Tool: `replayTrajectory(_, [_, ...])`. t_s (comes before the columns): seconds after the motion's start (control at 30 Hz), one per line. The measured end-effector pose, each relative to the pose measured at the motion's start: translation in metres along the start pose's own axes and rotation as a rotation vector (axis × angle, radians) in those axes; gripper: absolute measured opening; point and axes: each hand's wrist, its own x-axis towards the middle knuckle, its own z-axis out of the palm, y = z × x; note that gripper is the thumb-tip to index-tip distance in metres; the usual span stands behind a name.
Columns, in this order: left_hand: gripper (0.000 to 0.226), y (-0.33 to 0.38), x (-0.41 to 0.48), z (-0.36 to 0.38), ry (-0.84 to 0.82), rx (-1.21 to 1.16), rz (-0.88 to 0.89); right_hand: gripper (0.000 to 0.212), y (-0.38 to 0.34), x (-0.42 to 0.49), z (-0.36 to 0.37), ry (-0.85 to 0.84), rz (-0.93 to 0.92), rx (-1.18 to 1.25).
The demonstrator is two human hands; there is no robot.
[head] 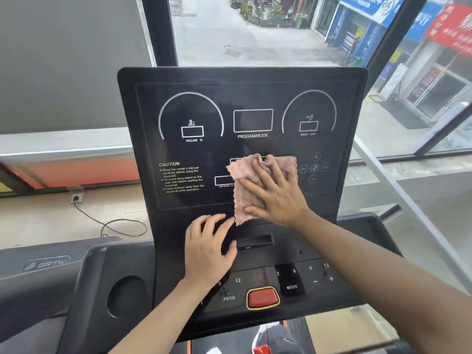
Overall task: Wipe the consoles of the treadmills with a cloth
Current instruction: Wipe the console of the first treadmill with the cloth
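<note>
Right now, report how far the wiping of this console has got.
Done: nothing shows plainly; the console bears no visible wipe marks. In hand: the right hand presses the cloth flat on the lower middle of the display, while the left hand rests on the console just below. Left: likely the area around the red button, and the neighbouring treadmill at left.

The cloth (258,186), mid-frame, is pale pink with a mottled weave. The console (178,80) is black with white markings. Lower centre, a red button (263,298) has a yellow rim.
</note>
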Motion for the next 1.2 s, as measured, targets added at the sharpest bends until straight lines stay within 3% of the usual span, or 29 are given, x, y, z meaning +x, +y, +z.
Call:
replayTrajectory(0.1, [0.050,0.000,0.001,0.007,0.004,0.066,0.035,0.077,0.019,0.009,-0.004,0.025,-0.027,-0.022])
replayTrajectory(0.23, [0.048,0.003,0.002,0.009,0.046,0.075,0.018,0.071,0.053,0.050,-0.031,0.125,0.180,-0.031])
replayTrajectory(0.43, [0.043,0.006,0.006,0.008,0.065,0.058,-0.013,0.069,0.114,0.104,-0.073,0.114,0.362,-0.057])
replayTrajectory(0.57, [0.042,0.007,0.006,0.008,0.074,0.056,-0.016,0.071,0.099,0.087,-0.062,0.125,0.451,-0.017])
replayTrajectory(0.83, [0.042,0.012,0.009,0.009,0.052,0.065,-0.058,0.082,0.011,-0.049,0.010,-0.066,0.448,0.022])
replayTrajectory(1.0, [0.044,0.020,0.010,0.006,0.015,0.045,0.029,0.083,0.015,-0.048,0.006,-0.097,0.453,0.076])
replayTrajectory(1.2, [0.058,0.041,0.015,0.012,-0.142,0.060,0.143,0.071,0.068,0.017,-0.027,0.007,0.557,0.101])
